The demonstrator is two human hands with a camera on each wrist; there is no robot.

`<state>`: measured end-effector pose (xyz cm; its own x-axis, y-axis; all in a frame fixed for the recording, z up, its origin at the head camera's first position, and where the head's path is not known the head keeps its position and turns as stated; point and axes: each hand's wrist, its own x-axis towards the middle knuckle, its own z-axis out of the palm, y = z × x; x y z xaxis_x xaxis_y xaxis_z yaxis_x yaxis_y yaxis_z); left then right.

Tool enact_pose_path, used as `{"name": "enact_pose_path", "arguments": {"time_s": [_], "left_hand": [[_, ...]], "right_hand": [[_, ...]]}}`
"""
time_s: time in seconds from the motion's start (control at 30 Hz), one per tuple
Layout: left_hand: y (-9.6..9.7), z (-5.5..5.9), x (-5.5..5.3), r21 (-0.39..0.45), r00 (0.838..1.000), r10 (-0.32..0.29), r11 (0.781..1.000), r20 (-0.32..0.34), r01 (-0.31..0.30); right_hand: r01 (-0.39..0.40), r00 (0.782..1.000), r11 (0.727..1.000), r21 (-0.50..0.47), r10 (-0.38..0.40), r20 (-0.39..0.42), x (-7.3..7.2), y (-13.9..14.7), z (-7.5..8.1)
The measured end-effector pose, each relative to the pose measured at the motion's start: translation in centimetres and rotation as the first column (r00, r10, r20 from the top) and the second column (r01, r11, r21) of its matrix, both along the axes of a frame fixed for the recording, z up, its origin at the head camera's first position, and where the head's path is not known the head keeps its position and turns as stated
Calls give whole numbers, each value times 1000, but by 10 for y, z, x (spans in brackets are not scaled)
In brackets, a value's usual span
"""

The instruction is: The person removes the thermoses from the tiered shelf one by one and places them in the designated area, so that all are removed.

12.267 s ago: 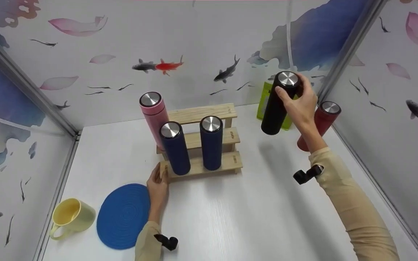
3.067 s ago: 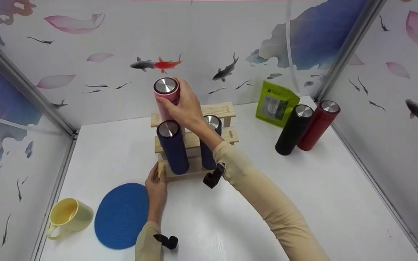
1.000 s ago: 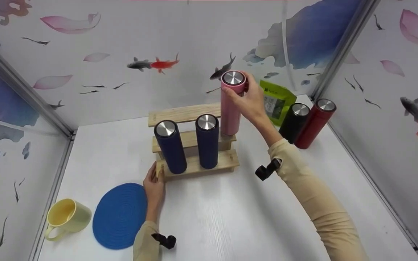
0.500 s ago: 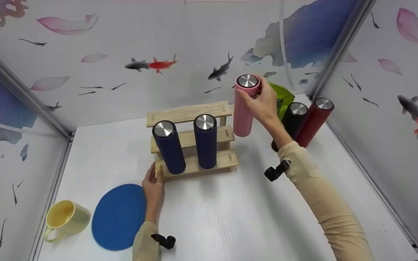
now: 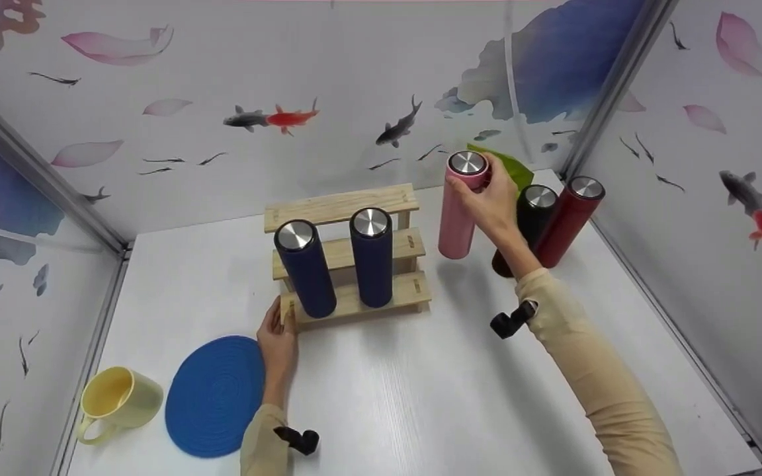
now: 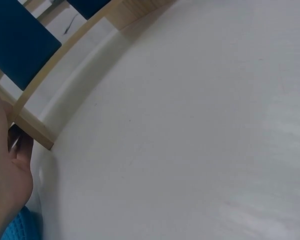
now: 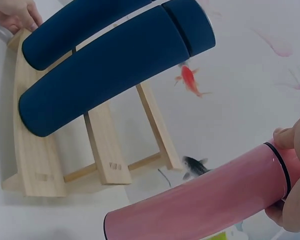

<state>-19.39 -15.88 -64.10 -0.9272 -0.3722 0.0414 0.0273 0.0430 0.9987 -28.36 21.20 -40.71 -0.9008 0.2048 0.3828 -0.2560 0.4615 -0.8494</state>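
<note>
Holding one pink bottle (image 5: pixel 455 221) in right hand (image 5: pixel 497 203), two blue bottles (image 5: pixel 373 264) racked

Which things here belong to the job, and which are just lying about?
Likely in the job:
pink bottle, in the right grip
wooden rack, in the left grip
two navy bottles on the rack
probably black bottle, red bottle

Apparently just lying about:
yellow mug
round blue mat
green pouch

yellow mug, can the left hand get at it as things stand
Probably yes, once the left hand lets go of the wooden rack: only the flat blue mat lies between it and the yellow mug.
</note>
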Motion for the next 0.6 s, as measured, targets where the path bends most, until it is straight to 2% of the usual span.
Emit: {"name": "enact_pose_path", "arguments": {"time_s": [0.2,0.47,0.6], "left_hand": [[-2,-1,-1,11,1000,-16,1000,-4,16],[-1,1,1,5,1000,-5,1000,8,5],[0,0,2,1,1000,1,1000,-9,-1]], "right_hand": [[44,999,999,10,-44,15,2,9,-13],[81,996,996,40,-82,38,4,17,-31],[99,994,994,53,-102,44,5,20,-41]]}}
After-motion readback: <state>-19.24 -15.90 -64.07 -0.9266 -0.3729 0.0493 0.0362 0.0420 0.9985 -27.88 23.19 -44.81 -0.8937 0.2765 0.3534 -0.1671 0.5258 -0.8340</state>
